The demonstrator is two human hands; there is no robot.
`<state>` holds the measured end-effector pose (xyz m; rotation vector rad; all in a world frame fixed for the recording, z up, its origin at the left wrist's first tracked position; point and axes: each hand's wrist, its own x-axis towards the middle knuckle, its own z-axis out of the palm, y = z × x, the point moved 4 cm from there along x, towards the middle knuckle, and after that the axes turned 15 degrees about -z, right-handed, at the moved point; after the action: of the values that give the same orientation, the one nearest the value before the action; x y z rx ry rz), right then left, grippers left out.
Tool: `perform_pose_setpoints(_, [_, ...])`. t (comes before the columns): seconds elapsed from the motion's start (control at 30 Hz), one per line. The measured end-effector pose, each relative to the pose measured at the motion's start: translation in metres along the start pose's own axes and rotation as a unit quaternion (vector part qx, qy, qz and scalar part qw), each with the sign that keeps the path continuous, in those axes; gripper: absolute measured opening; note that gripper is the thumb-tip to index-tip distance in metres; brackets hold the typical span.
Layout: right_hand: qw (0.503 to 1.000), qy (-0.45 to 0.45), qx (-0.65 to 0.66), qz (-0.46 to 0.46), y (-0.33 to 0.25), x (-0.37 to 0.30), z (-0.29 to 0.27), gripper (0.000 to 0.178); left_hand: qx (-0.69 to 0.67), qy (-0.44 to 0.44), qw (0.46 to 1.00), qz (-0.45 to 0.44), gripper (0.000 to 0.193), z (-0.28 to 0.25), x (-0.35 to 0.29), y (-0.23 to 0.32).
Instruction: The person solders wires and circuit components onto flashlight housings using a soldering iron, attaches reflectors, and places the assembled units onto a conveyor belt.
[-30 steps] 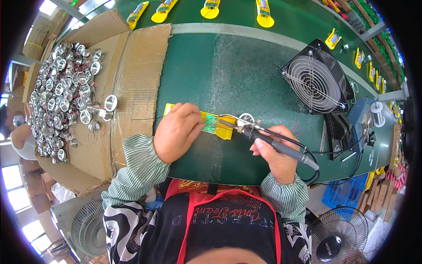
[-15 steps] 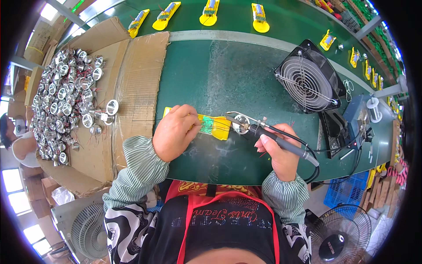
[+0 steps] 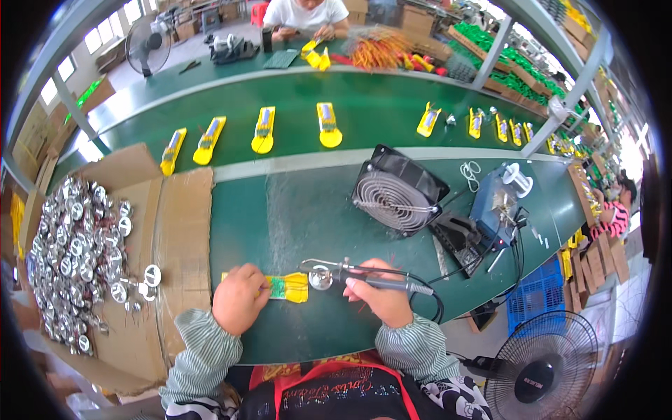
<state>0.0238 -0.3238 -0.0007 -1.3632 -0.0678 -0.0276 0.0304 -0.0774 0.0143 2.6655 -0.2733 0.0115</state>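
My left hand is closed in a pinch over the left end of a yellow plastic housing; whatever is between its fingertips is hidden. Just right of the fingertips, a small green circuit board lies in the housing, with thin wires running across it. My right hand grips a soldering iron with a thin metal tube along it, pointing left. Beneath its front end, a round silver reflector cup sits beside the housing's right end. Thin red wire shows under my right fingers.
A cardboard box of silver reflector cups stands left. Beyond my hands are a black square fan and a blue soldering station. Yellow assemblies line the far green surface. A co-worker sits opposite. A floor fan stands right.
My view has tilted upward and shifted right, bringing the co-worker opposite into sight. Both hands stay at the yellow housing, with the iron still over the reflector cup.
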Motion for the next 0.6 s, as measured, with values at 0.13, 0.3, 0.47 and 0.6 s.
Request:
perform_pose_setpoints(0.13, [1.0, -0.026, 0.013, -0.01, -0.004, -0.001, 0.001, 0.022, -0.025, -0.004, 1.0, -0.015, 0.012, -0.003, 0.0, -0.001])
perform_pose_setpoints(0.3, [1.0, -0.018, 0.014, -0.022, -0.007, 0.004, -0.001, 0.021, -0.119, -0.026, 0.992, -0.027, 0.018, -0.006, 0.0, -0.014])
perform_pose_setpoints(0.47, [0.999, -0.01, 0.016, -0.041, -0.008, 0.009, -0.01, 0.02, 0.004, 0.041, 0.999, 0.033, 0.037, -0.043, 0.0, -0.011])
perform_pose_setpoints(0.6, [0.999, 0.009, 0.014, -0.049, -0.013, 0.011, -0.016, 0.015, 0.198, -0.024, 0.98, 0.017, 0.044, -0.031, 0.009, -0.02])
